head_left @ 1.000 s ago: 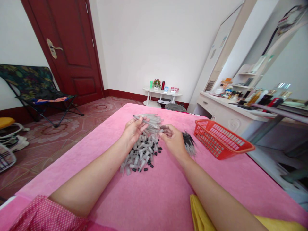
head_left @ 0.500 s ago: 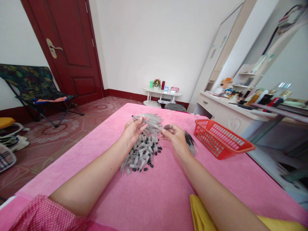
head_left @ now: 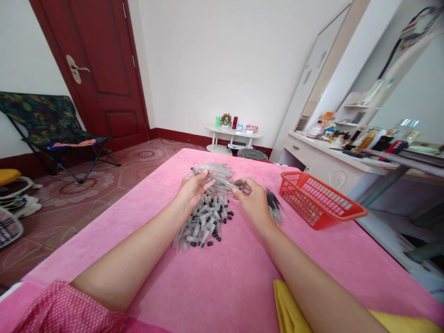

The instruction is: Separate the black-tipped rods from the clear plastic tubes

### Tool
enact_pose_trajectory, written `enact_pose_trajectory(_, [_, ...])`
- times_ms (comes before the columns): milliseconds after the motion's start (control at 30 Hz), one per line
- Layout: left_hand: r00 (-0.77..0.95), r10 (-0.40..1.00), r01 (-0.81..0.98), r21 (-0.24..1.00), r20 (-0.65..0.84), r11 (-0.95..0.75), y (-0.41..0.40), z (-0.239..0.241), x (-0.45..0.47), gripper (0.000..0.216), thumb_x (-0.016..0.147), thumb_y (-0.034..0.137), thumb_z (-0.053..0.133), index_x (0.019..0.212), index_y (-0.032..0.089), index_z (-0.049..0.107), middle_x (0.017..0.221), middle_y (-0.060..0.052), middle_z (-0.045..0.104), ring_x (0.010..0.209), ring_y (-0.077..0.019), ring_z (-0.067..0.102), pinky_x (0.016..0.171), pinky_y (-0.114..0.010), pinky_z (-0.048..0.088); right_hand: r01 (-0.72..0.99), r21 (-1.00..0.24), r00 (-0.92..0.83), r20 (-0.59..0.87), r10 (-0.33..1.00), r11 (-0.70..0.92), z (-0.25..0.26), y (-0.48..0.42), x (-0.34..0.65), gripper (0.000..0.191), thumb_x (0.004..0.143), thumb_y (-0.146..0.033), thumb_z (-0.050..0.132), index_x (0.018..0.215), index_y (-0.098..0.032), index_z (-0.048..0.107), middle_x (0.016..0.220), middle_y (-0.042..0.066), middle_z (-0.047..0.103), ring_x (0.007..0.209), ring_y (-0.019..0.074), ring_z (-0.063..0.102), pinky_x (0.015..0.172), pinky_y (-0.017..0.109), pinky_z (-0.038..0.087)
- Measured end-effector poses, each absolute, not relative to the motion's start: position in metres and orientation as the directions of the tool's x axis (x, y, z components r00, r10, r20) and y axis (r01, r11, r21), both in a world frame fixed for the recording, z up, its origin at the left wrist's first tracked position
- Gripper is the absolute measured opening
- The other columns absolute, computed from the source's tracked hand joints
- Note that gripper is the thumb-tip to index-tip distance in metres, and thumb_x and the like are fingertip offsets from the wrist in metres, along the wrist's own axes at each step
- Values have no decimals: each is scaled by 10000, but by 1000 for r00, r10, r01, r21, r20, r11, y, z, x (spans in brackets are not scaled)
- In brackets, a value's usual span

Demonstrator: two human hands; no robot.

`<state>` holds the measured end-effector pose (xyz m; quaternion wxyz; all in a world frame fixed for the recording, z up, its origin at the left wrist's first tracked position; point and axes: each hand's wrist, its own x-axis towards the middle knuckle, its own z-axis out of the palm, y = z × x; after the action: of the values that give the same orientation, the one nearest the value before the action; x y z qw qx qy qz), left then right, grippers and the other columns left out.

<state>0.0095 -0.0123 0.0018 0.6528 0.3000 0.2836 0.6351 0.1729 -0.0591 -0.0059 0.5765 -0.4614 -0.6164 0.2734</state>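
Note:
My left hand (head_left: 193, 188) is closed around a thin grey pen barrel (head_left: 211, 177) that sticks out to the right above a heap of grey caps and black bits (head_left: 205, 221). My right hand (head_left: 251, 198) is pinched at the barrel's right end; what sits between its fingertips is too small to name. A pile of clear barrels (head_left: 219, 171) lies just behind both hands. A bundle of black refills (head_left: 274, 205) rests on the pink cloth (head_left: 229, 273) right of my right hand.
An orange-red plastic basket (head_left: 321, 200) stands at the right of the pink-covered table. A white dresser (head_left: 333, 159) with bottles is beyond it. A folding chair (head_left: 48, 127), a dark red door (head_left: 100, 69) and a small white side table (head_left: 233, 136) are farther off.
My right hand lifted slightly and moved up to the barrel's end. My left hand barely shifted.

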Motion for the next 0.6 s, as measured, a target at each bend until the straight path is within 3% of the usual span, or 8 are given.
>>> enact_pose_trajectory(367, [66,997,-666,746,44,11,-17,0,16,50,773,73,583,759,113,557,746,-47,671,745,-150,665,766,-317,538,388,-806,74,511,856,447,-9,-58,178,111,733,-232,568,824,-179,606,826,43,665,682,166,623,620,277,512])
enact_pose_trajectory(600, [29,1000,-673,739,7,15,-20,-1,21,88,796,34,525,760,114,514,739,-51,665,729,-159,671,715,-311,554,491,-720,12,568,823,491,-5,-62,181,143,758,-199,508,819,-166,633,715,24,650,579,140,588,551,235,457])
